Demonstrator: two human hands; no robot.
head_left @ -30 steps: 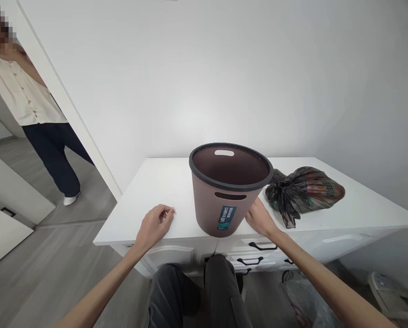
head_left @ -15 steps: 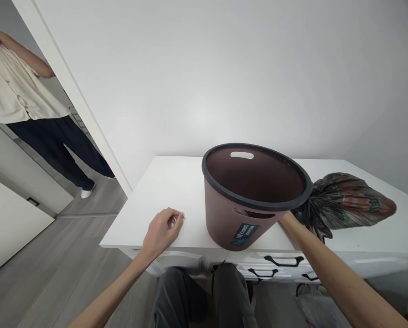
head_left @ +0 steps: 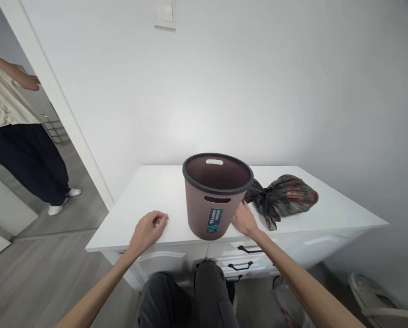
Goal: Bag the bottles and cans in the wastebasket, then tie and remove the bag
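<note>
A brown garbage bin (head_left: 197, 207) with a dark rim, hand slots and a teal label stands upright on the white cabinet top (head_left: 159, 191). It looks bare inside as far as I can see. My left hand (head_left: 148, 231) rests on the cabinet top left of the bin, apart from it, fingers loosely curled around nothing. Close by the bin's right side is my right hand (head_left: 245, 221), its fingers bent and partly hidden behind the bin. A knotted black plastic bag (head_left: 289, 196), full and partly see-through, lies just beyond that hand, its gathered neck toward the bin.
White drawers with black handles (head_left: 240, 265) face me above my knees. A light switch (head_left: 165, 13) is on the wall. Through the doorway at left stands another person in dark trousers (head_left: 29, 159). A pale chair-like object (head_left: 378, 296) sits on the floor at right.
My view has shifted, so the bin and bag look smaller and farther left. More of my right hand shows beside the bin. The other person's arm and feet have moved.
</note>
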